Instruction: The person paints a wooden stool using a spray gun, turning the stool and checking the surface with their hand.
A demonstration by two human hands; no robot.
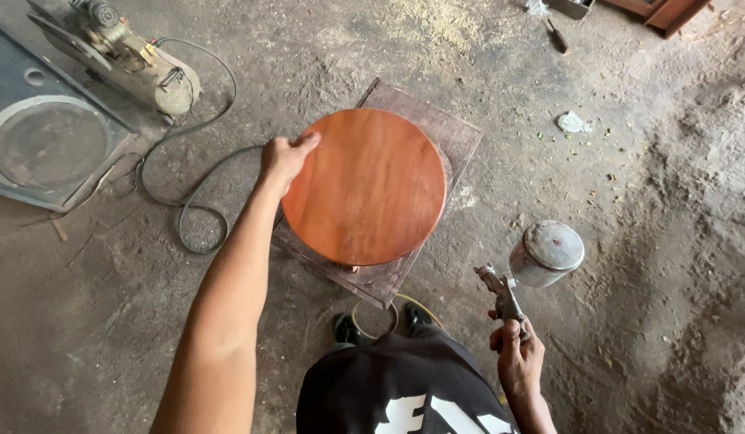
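**Round wooden top gripped on a dusty workshop floor**

The floor (630, 201) is bare grey concrete, dusty and rough, with sawdust scattered toward its far edge. The left hand (286, 156) reaches forward with the arm stretched out and closes on the left rim of a round wooden top (368, 186), thumb over the upper face and fingers curled under the edge. The top is reddish-brown, glossy, and appears tilted, its lower edge near a small foot showing beneath it. It stands over a flat square board (449, 133) that lies on the floor near the middle. The right hand (517, 354) is wrapped tight around the grip of a spray gun (517, 277), held low near the person's body, well apart from the wooden top; the gun's metal cup with its lid sits on top, to the right. A hose (188, 181) loops over the floor left of the board and leads to a compressor (123, 52) near the far left corner, beside a flat grey panel (47, 145) with a round opening.
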